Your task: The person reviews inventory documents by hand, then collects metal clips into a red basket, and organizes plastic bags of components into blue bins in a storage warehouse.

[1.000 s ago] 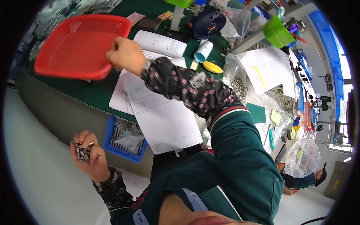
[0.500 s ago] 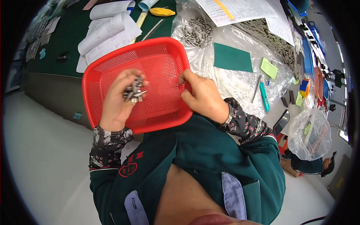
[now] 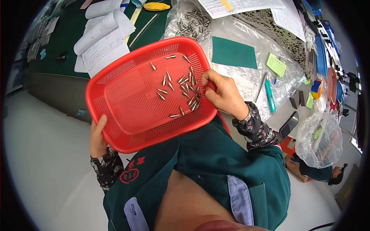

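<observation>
A red perforated plastic basket [image 3: 129, 98] is tilted in front of me, held at both ends. My left hand [image 3: 98, 134] grips its left end, thumb over the rim and the other fingers hidden behind the wall. At the opposite end my right hand [image 3: 226, 94] is closed round the rim. Small pointed metal pins [image 3: 161, 96] lie scattered inside, most of them bunched toward the right end. Another red edge [image 3: 223, 122] shows under the basket's lower right corner; what it belongs to is hidden.
Loose metal pins [image 3: 192, 24] sit on clear plastic sheeting beyond the basket. Nearby are a green rectangular sheet [image 3: 234, 52], a teal cutter [image 3: 269, 96], sticky notes [image 3: 276, 64], a phone [image 3: 289, 125] and papers [image 3: 106, 56]. Another person [image 3: 318, 171] is at the far right.
My left hand has let go of its handful of metal pins, which now lie in the basket, and has moved down to the left rim. The basket has shifted right and tilted.
</observation>
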A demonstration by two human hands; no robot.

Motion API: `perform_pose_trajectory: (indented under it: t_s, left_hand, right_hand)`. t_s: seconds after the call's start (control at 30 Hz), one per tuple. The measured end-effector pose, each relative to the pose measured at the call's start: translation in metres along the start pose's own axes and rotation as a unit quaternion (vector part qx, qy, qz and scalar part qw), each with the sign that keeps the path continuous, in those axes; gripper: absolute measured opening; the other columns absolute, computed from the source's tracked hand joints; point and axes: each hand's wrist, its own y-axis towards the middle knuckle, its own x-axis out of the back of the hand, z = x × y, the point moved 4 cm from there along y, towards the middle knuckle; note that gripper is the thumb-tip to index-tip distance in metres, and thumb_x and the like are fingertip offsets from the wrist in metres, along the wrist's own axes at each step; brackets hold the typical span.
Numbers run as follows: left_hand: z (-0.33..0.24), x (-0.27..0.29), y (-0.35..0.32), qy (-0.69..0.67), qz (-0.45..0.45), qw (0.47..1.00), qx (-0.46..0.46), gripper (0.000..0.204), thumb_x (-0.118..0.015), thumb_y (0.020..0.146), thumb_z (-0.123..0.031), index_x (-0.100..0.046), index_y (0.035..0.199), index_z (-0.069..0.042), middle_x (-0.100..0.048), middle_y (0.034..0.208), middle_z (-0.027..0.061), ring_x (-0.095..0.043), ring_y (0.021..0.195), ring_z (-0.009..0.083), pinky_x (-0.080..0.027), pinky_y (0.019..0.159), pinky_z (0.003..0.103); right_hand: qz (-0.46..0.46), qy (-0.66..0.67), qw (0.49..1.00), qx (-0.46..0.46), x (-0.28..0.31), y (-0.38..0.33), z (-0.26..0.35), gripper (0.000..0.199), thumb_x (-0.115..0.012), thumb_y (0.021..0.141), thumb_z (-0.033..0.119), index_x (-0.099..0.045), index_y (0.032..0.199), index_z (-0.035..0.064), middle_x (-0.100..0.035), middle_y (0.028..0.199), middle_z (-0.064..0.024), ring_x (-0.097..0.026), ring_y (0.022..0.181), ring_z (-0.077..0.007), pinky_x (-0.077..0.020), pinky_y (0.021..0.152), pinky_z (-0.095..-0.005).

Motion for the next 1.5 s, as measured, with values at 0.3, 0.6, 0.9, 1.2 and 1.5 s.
perform_pose_trajectory:
  t_s: [0.3, 0.6, 0.9, 1.2, 1.5]
  left_hand:
    - [0.071, 0.037, 0.006, -0.168, 0.018, 0.979, 0.116, 0.049, -0.047, 0.068, -0.002, -0.042, 0.116, 0.004, -0.054, 0.108, 0.016, -0.055, 0.095, 0.0273, -0.046, 0.083, 0.036]
    - [0.087, 0.024, 0.036, -0.191, -0.032, 0.976, 0.098, 0.05, -0.047, 0.069, -0.003, -0.039, 0.118, 0.003, -0.052, 0.11, 0.0148, -0.052, 0.099, 0.0266, -0.043, 0.086, 0.036]
    - [0.078, 0.022, 0.047, -0.161, -0.008, 0.985, 0.065, 0.054, -0.048, 0.066, -0.003, -0.038, 0.119, 0.002, -0.05, 0.112, 0.013, -0.05, 0.101, 0.025, -0.04, 0.088, 0.035]
    - [0.083, 0.019, 0.059, -0.158, -0.008, 0.983, 0.094, 0.051, -0.047, 0.066, -0.003, -0.041, 0.116, 0.002, -0.052, 0.11, 0.0122, -0.051, 0.1, 0.0241, -0.041, 0.086, 0.034]
    - [0.082, 0.021, 0.063, -0.156, -0.014, 0.983, 0.096, 0.049, -0.045, 0.067, -0.002, -0.042, 0.115, 0.003, -0.053, 0.109, 0.0127, -0.053, 0.097, 0.0235, -0.043, 0.083, 0.033]
  right_hand:
    - [-0.111, -0.039, 0.987, 0.109, 0.009, 0.135, -0.088, 0.027, -0.055, 0.079, 0.013, -0.05, 0.105, 0.0076, -0.059, 0.083, -0.0108, -0.057, 0.07, -0.03, -0.0462, 0.063, -0.035]
    - [-0.079, -0.349, 0.933, 0.033, 0.003, 0.19, -0.151, 0.022, -0.055, 0.075, 0.011, -0.051, 0.097, 0.0082, -0.055, 0.094, -0.0154, -0.056, 0.078, -0.0352, -0.0458, 0.067, -0.0421]
    - [-0.04, -0.316, 0.947, -0.03, -0.034, 0.189, -0.12, 0.059, -0.066, 0.062, 0.017, -0.043, 0.117, 0.0083, -0.043, 0.107, -0.0245, -0.049, 0.096, -0.0385, -0.0428, 0.084, -0.0403]
    - [-0.166, -0.387, 0.904, 0.069, -0.061, 0.22, -0.102, 0.059, -0.064, 0.064, 0.048, -0.05, 0.113, 0.0191, -0.047, 0.105, -0.0152, -0.046, 0.091, -0.0316, -0.0394, 0.073, -0.0444]
    - [-0.139, -0.396, 0.901, 0.107, -0.074, 0.23, -0.103, 0.038, -0.058, 0.072, 0.042, -0.055, 0.102, 0.0186, -0.046, 0.101, -0.0105, -0.045, 0.09, -0.0307, -0.0433, 0.067, -0.0429]
